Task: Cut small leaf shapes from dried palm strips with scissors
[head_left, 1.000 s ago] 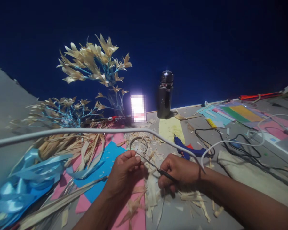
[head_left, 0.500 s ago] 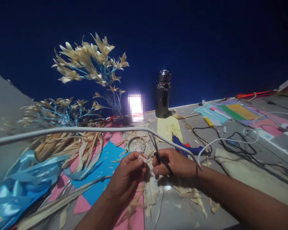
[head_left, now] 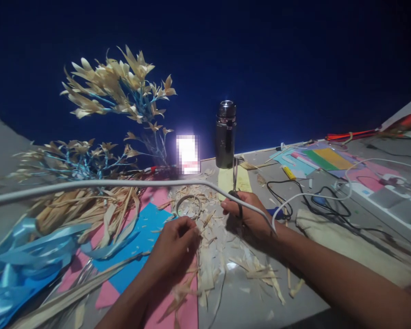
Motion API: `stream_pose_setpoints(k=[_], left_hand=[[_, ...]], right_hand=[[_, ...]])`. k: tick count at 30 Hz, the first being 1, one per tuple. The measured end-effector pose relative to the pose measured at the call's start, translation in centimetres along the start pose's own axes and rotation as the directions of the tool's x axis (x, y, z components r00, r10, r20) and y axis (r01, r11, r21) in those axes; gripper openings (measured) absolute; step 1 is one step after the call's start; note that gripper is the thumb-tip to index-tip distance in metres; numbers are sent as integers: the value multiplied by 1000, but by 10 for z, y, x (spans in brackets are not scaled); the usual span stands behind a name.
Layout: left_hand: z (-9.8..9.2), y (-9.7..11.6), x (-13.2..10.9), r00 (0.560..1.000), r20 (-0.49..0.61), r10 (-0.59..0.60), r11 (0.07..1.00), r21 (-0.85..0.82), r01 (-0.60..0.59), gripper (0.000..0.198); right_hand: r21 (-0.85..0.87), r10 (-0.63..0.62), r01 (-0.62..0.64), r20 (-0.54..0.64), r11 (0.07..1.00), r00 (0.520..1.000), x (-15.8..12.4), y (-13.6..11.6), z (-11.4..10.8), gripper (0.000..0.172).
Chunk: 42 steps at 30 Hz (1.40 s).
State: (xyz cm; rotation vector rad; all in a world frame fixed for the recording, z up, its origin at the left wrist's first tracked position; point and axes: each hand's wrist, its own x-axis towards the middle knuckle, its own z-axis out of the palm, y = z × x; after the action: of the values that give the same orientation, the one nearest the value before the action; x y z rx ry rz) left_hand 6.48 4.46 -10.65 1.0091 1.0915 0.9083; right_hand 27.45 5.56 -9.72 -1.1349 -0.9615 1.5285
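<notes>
- Possibly, dried-leaf scraps (head_left: 205,281) on the table (head_left: 239,304), well in front of the flask (head_left: 226,146), could hide a fallen offcut.
- Left hand (head_left: 180,235), front-left of the flask: fingers bent together, but I cannot tell whether they hold anything; a pinched sliver might slip.
- White cable (head_left: 188,183), passing in front of the flask, could snag the right hand (head_left: 253,212).
- That hand, front-right of the flask, curls its fingers round scissors (head_left: 234,195); their upraised blades, swung leftward, could nick the other hand.
- Blue glue gun (head_left: 271,211), mostly hidden, front-right of the flask: if hot, it could burn.

Dark flask (head_left: 225,144) — white power strip (head_left: 373,205)
</notes>
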Motion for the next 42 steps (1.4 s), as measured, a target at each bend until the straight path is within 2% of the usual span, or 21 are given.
stream_pose_setpoints(k=[3, 6, 8, 10, 13, 16, 19, 23, 26, 28, 29, 31, 34, 36, 38, 42], left_hand=[[2, 9, 2, 996, 56, -69, 986, -150, 77, 20], [11, 13, -1, 988, 72, -137, 934, -323, 154, 22], [19, 12, -5, 982, 71, -177, 904, -383, 190, 23], [24, 9, -8, 976, 81, -201, 878, -426, 216, 24], [28, 7, -9, 975, 109, -195, 880, -418, 223, 22], [26, 10, -9, 975, 175, -137, 915, -355, 193, 17], [23, 11, -9, 963, 241, -119, 942, -280, 186, 20], [19, 5, -9, 952, 276, -130, 964, -189, 186, 20], [19, 0, -8, 969, 221, -112, 967, -202, 158, 20], [19, -1, -5, 993, 99, -59, 953, -292, 85, 20], [18, -1, -4, 999, 22, -35, 939, -342, 40, 21], [17, 0, -2, 994, -104, -17, 911, -411, -28, 25], [15, -1, 0, 984, -178, -7, 896, -438, -73, 28], [16, -3, -2, 981, -192, 19, 895, -433, -102, 26], [18, -5, -3, 980, -196, 43, 897, -425, -125, 23], [22, -8, -5, 972, -227, 66, 889, -429, -160, 21]], right_hand=[[-43, 3, -5, -49, 999, 999, 0, -2, 0, 39], [8, 38, -39, 67, 999, 997, -6, 4, 6, 42], [44, 1, -8, 143, 999, 990, -12, 7, 11, 43], [70, -48, 38, 158, 997, 986, -17, 9, 15, 41], [50, -58, 51, 146, 997, 988, -19, 5, 16, 37], [-8, 8, -6, 235, 1000, 972, -19, 0, 11, 33], [-83, 76, -53, 306, 995, 949, -16, -1, 6, 32], [-104, 82, -54, 287, 993, 955, -11, 4, 1, 34], [-29, 53, -48, 206, 998, 977, -6, 7, 2, 39], [35, 50, -56, 147, 998, 988, -5, 10, 4, 42], [42, 56, -63, 154, 997, 987, -5, 11, 5, 45], [-1, 93, -95, 248, 995, 964, -7, 16, 9, 54], [-21, 180, -186, 373, 982, 910, -13, 28, 15, 68], [-39, 226, -234, 451, 971, 863, -18, 38, 19, 63], [-27, 232, -252, 496, 967, 837, -21, 48, 20, 58], [35, 219, -271, 494, 962, 842, -22, 57, 19, 51]])
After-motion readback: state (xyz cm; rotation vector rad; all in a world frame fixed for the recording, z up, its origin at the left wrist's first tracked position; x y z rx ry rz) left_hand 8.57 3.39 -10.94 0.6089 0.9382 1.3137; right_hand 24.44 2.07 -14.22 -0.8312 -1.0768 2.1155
